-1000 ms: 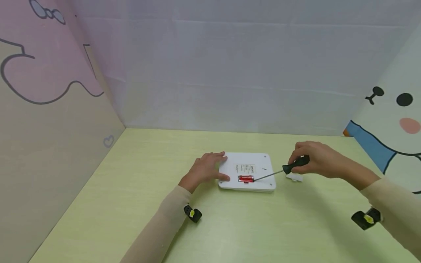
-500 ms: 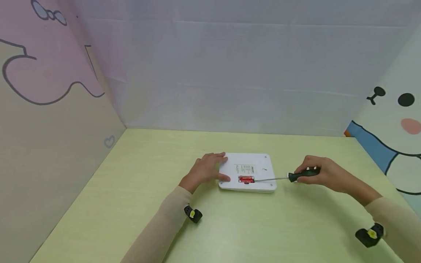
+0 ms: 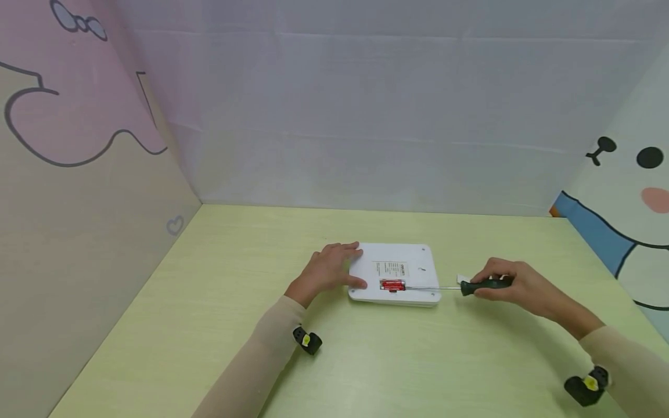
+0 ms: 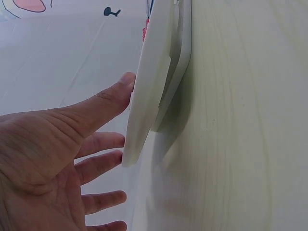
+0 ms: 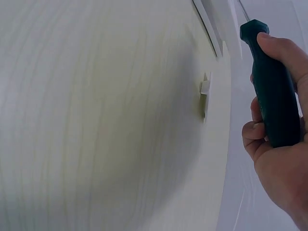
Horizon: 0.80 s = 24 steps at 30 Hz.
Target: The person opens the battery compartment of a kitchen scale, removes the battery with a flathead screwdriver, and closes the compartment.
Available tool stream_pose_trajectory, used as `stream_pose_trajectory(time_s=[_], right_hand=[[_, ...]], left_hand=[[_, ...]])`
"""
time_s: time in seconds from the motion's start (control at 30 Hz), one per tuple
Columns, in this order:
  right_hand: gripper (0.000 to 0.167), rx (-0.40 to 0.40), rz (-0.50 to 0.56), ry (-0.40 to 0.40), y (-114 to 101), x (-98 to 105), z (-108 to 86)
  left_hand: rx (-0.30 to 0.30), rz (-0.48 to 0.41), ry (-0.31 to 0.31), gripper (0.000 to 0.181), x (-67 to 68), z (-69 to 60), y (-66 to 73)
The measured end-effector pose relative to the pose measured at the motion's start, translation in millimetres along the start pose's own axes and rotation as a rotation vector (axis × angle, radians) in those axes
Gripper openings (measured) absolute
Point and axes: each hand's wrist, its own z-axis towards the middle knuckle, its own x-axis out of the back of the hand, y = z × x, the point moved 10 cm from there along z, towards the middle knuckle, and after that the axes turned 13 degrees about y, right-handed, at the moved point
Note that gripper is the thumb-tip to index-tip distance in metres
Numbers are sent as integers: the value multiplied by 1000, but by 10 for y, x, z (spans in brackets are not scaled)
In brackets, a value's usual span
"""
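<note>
A white flat device [image 3: 415, 255], possibly a calculator, lies with its labelled back upward. A red battery [image 3: 393, 285] sits in a slot near its front edge. My left hand [image 3: 329, 267] rests on the device's left end, thumb and fingers spread and touching it; the left wrist view shows its fingers mostly straight. My right hand [image 3: 522, 288] grips the dark green handle of a screwdriver [image 5: 274, 96]. The thin shaft lies low across the device's back, its tip at the battery's right end. Whether the tip touches the battery is too small to tell.
A small white battery cover [image 5: 206, 98] lies on the table right of the device, partly behind my right hand in the head view. The pale yellow-green table [image 3: 397, 360] meets a white back wall [image 3: 366, 116]. Patterned panels stand at both sides.
My right hand has moved right and down, bringing the screwdriver from a slant to nearly level. The tip stays at the battery's right end. My left hand and the device hold almost still.
</note>
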Motion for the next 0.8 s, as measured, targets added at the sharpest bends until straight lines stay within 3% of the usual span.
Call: stream_pose_trajectory(time_s=[0.57,0.8], right_hand=[[19,119,-123,-21,-441,114,193],[18,225,-252,-7,-705,137,272]], left_hand=[[-10,13,3,83,-10,16,-26],[-8,5,1,83,-20,17,-32]])
